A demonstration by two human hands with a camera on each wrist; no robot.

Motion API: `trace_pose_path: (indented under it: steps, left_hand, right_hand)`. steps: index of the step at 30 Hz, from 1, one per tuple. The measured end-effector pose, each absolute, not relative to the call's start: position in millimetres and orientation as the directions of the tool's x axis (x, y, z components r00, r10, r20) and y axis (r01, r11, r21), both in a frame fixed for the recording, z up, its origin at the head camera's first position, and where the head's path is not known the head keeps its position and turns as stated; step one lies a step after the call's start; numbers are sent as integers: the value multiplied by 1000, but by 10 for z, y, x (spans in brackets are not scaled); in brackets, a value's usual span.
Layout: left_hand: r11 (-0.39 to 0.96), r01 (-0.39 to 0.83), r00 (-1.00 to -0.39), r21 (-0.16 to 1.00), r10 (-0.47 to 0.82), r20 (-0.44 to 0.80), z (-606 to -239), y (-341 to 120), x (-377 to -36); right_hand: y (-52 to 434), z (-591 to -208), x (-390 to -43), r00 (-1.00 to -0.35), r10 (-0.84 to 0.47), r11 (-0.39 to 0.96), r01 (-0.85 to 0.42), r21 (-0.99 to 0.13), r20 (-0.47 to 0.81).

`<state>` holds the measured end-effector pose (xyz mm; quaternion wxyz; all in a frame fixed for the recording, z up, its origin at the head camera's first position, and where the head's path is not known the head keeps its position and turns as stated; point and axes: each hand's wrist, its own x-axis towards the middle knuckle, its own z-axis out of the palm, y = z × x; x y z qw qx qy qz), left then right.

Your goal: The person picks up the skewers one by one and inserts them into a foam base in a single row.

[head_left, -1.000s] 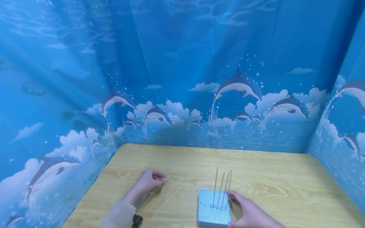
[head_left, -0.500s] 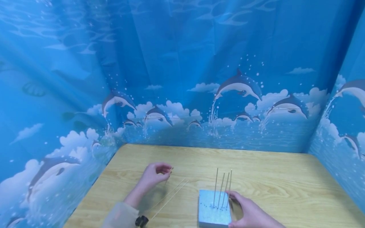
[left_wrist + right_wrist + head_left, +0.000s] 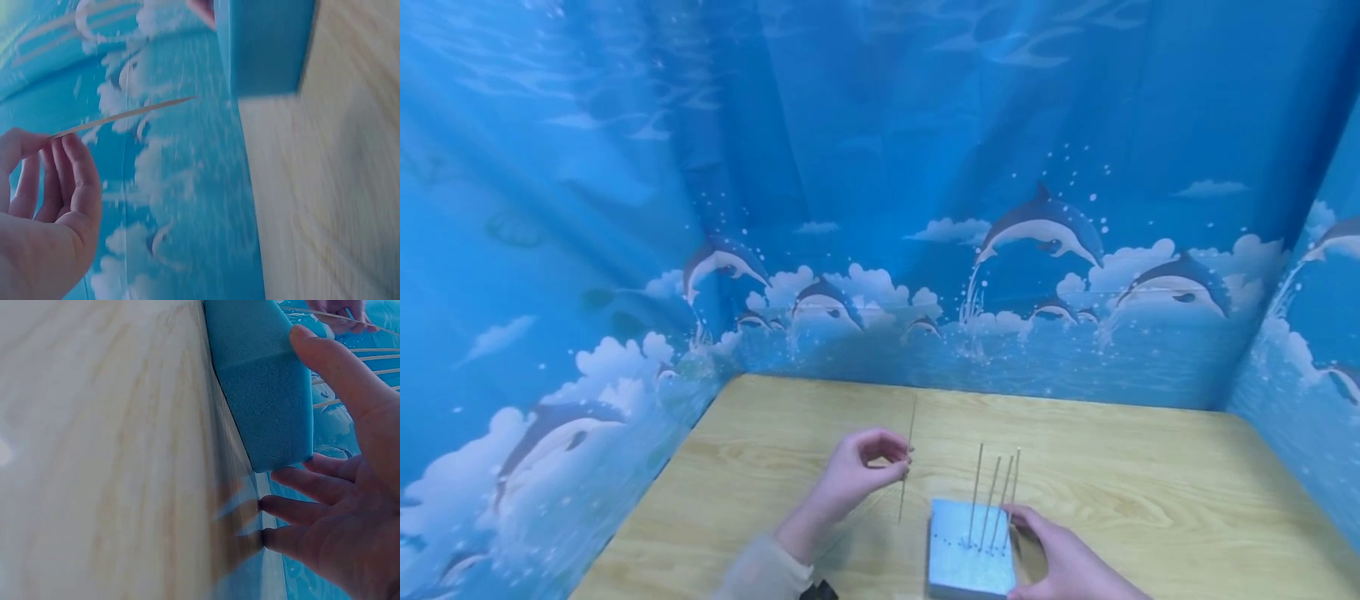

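Observation:
In the head view my left hand [image 3: 859,473] pinches a thin bamboo skewer [image 3: 913,421] between thumb and fingertips. The skewer stands nearly upright above the table, left of the blue foam block [image 3: 958,573]. Its pointed end [image 3: 181,101] shows in the left wrist view, apart from the block. Several skewers [image 3: 977,487] stick up from the top of the block, near a row of small holes. My right hand [image 3: 1063,557] holds the block from its right side, thumb [image 3: 337,365] on the near edge and fingers at the far corner.
The wooden table [image 3: 1150,492] carries the block. A loose skewer [image 3: 871,502] lies partly hidden behind my left arm. A blue dolphin-print curtain [image 3: 865,208] encloses the table at the back and sides.
My left hand has lifted the skewer off the table, moved right towards the block and turned the skewer upright. My right hand stays at the block. The view has shifted slightly.

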<state>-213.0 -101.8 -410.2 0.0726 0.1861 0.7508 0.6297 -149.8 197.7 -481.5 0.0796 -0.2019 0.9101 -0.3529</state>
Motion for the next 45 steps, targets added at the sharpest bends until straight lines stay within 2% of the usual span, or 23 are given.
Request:
trace_pose_path:
  steps: [10,15,17,24,36,45]
  left_hand:
    - [21,168,-887,986,439,142,-4186,-629,-1976]
    - [-8,168,-880,986,450,153,-4230,-532,-1964]
    - [-9,180,-874,984,458,164,-4247,-503,-1958]
    - [-14,182,-859,983,485,165,-4299,-431,-1918]
    - [-15,228,-845,974,493,206,-4292,-446,-1931]
    - [-6,234,-847,972,490,207,-4304,-429,-1918]
  right_hand:
    - [1977,-4847,-1466,-906,-423,664,-293,-688,-22]
    - [1993,-4847,-1476,-910,-414,712,-342,-614,27]
    - [2006,-4838,-1478,-912,-410,715,-338,-612,23]
    - [2023,-4828,-1443,-912,-408,658,-260,-706,-44]
    - [1997,-4818,-1475,-905,-425,688,-333,-645,14]
    - [2010,-4835,-1469,-908,-419,694,-331,-640,15]
